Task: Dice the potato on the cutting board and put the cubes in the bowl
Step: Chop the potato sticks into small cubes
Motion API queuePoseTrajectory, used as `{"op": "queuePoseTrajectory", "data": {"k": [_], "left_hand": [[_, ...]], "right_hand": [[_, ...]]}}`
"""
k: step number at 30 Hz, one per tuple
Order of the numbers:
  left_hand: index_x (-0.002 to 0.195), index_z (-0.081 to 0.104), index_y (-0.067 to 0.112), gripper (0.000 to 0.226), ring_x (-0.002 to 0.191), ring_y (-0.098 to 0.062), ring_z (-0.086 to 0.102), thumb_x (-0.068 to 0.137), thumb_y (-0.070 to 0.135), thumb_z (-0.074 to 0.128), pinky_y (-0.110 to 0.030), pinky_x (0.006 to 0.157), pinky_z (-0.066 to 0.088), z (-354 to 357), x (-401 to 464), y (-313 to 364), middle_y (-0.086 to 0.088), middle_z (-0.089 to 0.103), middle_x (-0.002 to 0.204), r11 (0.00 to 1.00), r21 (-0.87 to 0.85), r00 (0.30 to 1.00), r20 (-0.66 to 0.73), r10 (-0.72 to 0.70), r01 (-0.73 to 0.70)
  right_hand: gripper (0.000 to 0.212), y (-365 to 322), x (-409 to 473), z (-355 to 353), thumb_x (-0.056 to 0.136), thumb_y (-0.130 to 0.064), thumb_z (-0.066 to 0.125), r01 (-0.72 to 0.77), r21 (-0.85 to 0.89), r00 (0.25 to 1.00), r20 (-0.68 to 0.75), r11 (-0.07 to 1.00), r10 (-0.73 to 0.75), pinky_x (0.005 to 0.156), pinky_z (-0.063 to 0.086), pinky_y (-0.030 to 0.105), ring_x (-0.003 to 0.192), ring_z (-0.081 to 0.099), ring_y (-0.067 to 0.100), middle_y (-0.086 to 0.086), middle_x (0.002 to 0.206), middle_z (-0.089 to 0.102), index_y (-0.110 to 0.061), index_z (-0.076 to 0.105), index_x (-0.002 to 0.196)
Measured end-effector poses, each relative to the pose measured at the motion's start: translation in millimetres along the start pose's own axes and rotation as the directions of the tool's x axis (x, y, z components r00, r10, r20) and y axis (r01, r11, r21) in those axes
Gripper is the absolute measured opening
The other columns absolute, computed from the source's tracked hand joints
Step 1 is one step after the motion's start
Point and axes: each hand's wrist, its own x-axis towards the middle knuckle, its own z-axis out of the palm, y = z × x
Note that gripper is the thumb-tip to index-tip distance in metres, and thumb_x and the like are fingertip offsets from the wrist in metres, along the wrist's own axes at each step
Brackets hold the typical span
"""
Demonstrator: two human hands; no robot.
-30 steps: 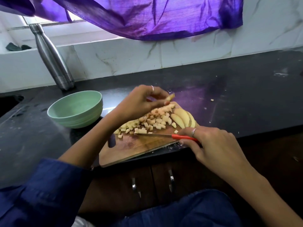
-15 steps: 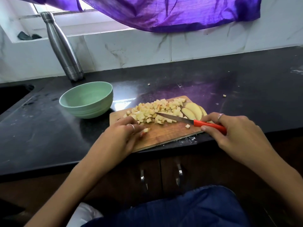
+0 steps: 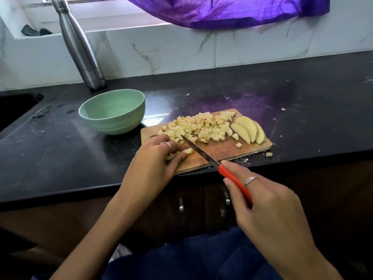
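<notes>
Potato strip [image 3: 186, 152] under left fingers [image 3: 177, 147].

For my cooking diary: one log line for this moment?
left hand: holds potato strip | right hand: grips knife | bowl: empty

Bare forearms, silver ring on each hand, dark blue clothing [image 3: 201, 257]

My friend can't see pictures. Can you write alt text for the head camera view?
A left hand holds a potato strip on a wooden cutting board while the right hand cuts it with a red-handled knife. Diced cubes and slices lie behind; a green bowl stands left.
</notes>
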Motion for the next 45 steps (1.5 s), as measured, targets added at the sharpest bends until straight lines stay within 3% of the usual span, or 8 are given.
{"op": "queuePoseTrajectory", "data": {"k": [4,9,16,22,26,30,41,45], "left_hand": [[0.092,0.074,0.014,0.014,0.073,-0.01,0.053,0.081,0.023,0.072,-0.031,0.065,0.051,3.5,-0.5,-0.9,0.006,0.062,0.085,1.0,-0.019,1.0,-0.019,-0.015,0.015],[0.091,0.075,0.013,0.013,0.073,-0.01,0.055,0.081,0.021,0.072,-0.026,0.067,0.047,4.8,-0.3,-0.8,0.007,0.061,0.085,0.998,-0.049,0.999,-0.026,-0.032,0.031],[0.089,0.075,0.015,0.01,0.072,-0.007,0.051,0.081,0.02,0.073,-0.02,0.067,0.041,4.3,0.4,0.7,0.012,0.058,0.083,0.996,-0.073,0.998,-0.029,-0.063,0.061],[0.092,0.075,0.014,0.013,0.074,-0.005,0.052,0.082,0.022,0.072,-0.017,0.068,0.042,1.8,-0.2,1.9,0.012,0.057,0.084,0.994,-0.081,0.997,-0.011,-0.077,0.076],[0.099,0.074,0.013,0.02,0.077,-0.008,0.056,0.082,0.024,0.072,-0.024,0.07,0.049,-2.9,-5.4,0.2,0.008,0.06,0.088,0.994,-0.073,0.997,0.003,-0.077,0.077],[0.093,0.074,0.013,0.015,0.071,-0.004,0.056,0.08,0.021,0.074,-0.01,0.066,0.045,-7.9,-10.4,-3.3,0.006,0.061,0.085,0.993,-0.077,0.995,-0.013,-0.095,0.094],[0.085,0.075,0.011,0.009,0.07,0.002,0.054,0.077,0.014,0.076,0.001,0.069,0.037,-7.0,-7.0,-0.5,0.008,0.06,0.081,0.991,-0.089,0.994,-0.02,-0.105,0.102],[0.085,0.074,0.013,0.009,0.069,0.003,0.053,0.077,0.016,0.077,-0.001,0.068,0.038,-7.5,-6.4,-0.1,0.01,0.057,0.077,0.99,-0.088,0.994,-0.009,-0.109,0.108]], "right_hand": [[0.038,-9.2,-1.5,6.2,0.089,-0.03,0.045,0.01,-0.069,0.999,0.049,0.998,-0.007,0.035,0.047,0.026,0.045,0.056,0.008,-0.008,0.069,0.064,-0.018,0.064,0.12],[0.039,-13.2,-3.9,6.4,0.075,-0.014,0.074,0.011,-0.134,0.997,0.077,0.991,0.0,0.03,0.039,0.022,0.037,0.046,0.01,-0.006,0.058,0.057,-0.016,0.068,0.114],[0.048,-20.2,2.2,11.8,0.059,-0.013,0.085,0.059,-0.262,0.991,0.129,0.963,-0.026,0.034,0.021,0.014,0.031,0.036,0.009,-0.005,0.049,0.05,-0.013,0.072,0.105],[0.039,-19.8,16.9,16.5,0.07,-0.015,0.079,-0.004,-0.217,0.994,0.107,0.976,0.028,0.031,0.043,0.027,0.038,0.055,0.017,-0.003,0.06,0.065,-0.016,0.07,0.108],[0.031,-19.1,14.9,5.8,0.077,-0.02,0.071,-0.047,-0.123,0.996,0.066,0.991,0.055,0.033,0.044,0.026,0.041,0.053,0.01,-0.009,0.058,0.062,-0.018,0.071,0.108],[0.03,-26.3,9.5,2.2,0.078,-0.022,0.067,-0.038,-0.063,0.996,0.075,0.997,0.042,0.035,0.044,0.021,0.04,0.05,0.005,-0.012,0.056,0.059,-0.019,0.07,0.108],[0.048,-30.6,13.0,19.2,0.06,-0.013,0.085,0.023,-0.243,0.991,0.136,0.97,0.011,0.029,0.039,0.024,0.033,0.05,0.017,-0.003,0.054,0.06,-0.014,0.071,0.106],[0.036,-25.6,24.2,19.6,0.073,-0.016,0.077,-0.005,-0.202,0.997,0.079,0.979,0.021,0.034,0.046,0.031,0.04,0.057,0.019,-0.003,0.059,0.065,-0.016,0.07,0.108]]}}
